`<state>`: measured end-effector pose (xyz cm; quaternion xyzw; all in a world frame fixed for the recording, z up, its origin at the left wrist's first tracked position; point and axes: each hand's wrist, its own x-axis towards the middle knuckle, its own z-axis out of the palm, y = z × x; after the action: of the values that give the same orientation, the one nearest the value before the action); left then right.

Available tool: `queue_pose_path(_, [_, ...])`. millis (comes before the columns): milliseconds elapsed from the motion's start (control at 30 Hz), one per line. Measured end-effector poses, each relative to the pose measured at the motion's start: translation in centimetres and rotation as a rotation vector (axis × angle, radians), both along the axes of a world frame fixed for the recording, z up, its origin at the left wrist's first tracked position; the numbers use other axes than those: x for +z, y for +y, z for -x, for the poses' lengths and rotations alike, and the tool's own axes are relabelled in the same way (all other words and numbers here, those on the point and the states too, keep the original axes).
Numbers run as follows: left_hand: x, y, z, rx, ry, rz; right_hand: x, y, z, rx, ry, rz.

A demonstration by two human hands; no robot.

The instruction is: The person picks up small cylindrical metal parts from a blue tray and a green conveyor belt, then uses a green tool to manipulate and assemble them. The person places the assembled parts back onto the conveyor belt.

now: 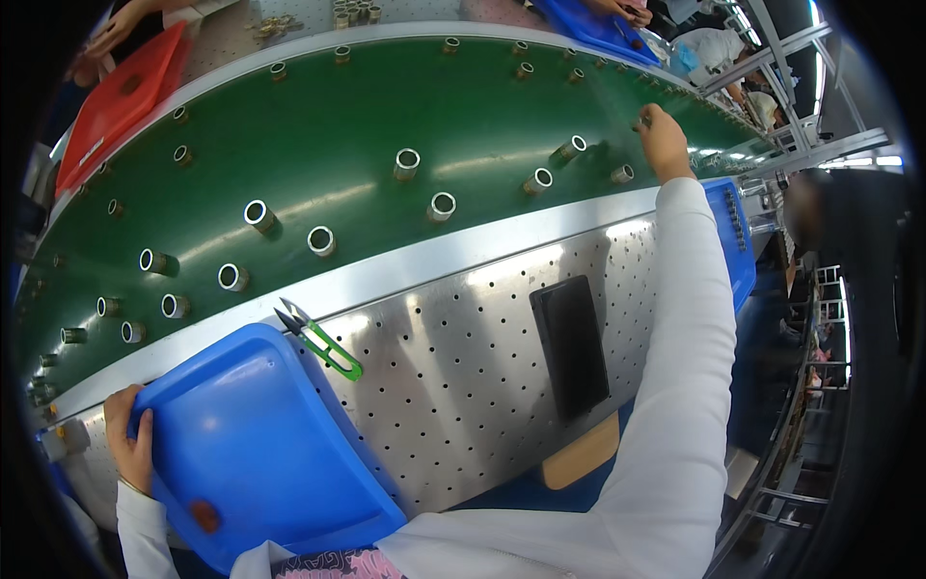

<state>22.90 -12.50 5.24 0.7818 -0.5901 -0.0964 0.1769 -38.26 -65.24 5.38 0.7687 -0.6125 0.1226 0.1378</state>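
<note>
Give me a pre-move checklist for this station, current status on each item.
1. Left hand secure on blue tray: ok, it grips the left rim.
2. Right hand has a part pinched: cannot tell, too small at the fingertips.
3. Metal sleeves available on green belt: ok, many sit there, the nearer ones spaced apart.
4. Belt stopped: cannot tell from one still picture.
5. Green-handled snips apart from both hands: ok, they lie beside the tray, blades toward the belt.
6. Phone-like black slab off the perforated metal table: not ok, it lies there.
</note>
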Motion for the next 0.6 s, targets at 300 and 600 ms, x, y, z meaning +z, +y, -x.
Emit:
queue_pose_path(300, [0.0,-0.8,0.5,-0.042,-0.013,0.075,-0.5,5.7,-7.3,0.322,-0.16,-0.573])
queue_pose_path(600, [3.0,-1.0,1.5,-0.08,0.06,-0.012,0.2,8.5,-19.7,0.557,-0.288,-0.738])
